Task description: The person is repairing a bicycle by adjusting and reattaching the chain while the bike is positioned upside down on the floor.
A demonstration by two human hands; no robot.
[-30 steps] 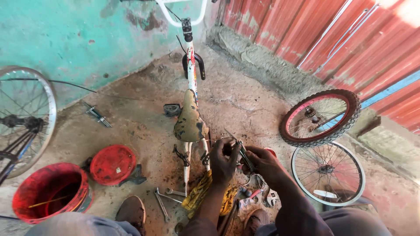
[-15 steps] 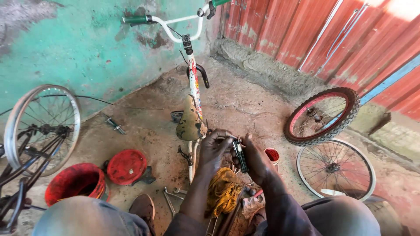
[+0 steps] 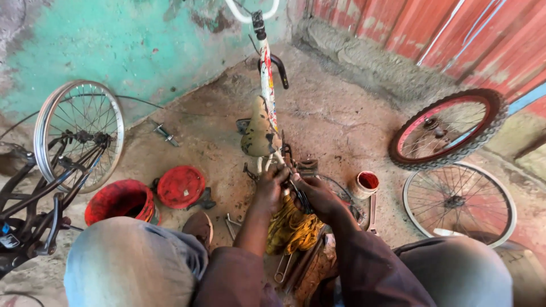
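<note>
I see my left hand (image 3: 270, 185) with fingers curled on the bicycle frame (image 3: 266, 85) just below its worn saddle (image 3: 259, 135); my right hand (image 3: 315, 196) grips a dark tool (image 3: 300, 196) beside it. Count: three loose wheels, one red bucket (image 3: 119, 202), one red lid (image 3: 180, 186), one small tin (image 3: 366, 183).

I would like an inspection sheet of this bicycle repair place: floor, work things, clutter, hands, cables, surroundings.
Surface: bare, dirty concrete floor.
Job's things: small bicycle frame lying on the floor, worn saddle; dark tool at the frame.
Clutter: red bucket, red lid, small red-rimmed cup, spanners, yellow rope.
Grippers: left hand and right hand both at the frame; grip unclear.
Cables: thin dark cable by the wall.
Surroundings: turquoise wall, red corrugated sheet, loose wheels.
</note>
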